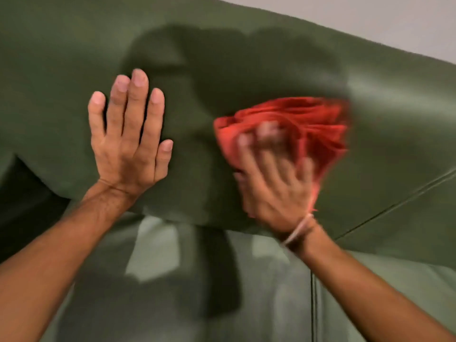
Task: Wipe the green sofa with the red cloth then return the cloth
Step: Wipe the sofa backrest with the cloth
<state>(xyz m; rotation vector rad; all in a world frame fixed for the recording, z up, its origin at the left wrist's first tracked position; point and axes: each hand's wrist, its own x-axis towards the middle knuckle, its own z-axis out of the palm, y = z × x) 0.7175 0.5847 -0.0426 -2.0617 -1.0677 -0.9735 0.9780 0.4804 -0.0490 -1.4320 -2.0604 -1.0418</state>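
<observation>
The green sofa fills almost the whole view, its back cushion ahead of me and the seat below. My left hand lies flat on the back cushion, fingers spread, holding nothing. To its right, my right hand presses a bunched red cloth against the same cushion. The right hand and the cloth are motion-blurred. Part of the cloth is hidden under the fingers.
A pale wall shows above the sofa's top edge at the upper right. Seams divide the seat cushions at the lower right. A dark gap opens at the left below the back cushion.
</observation>
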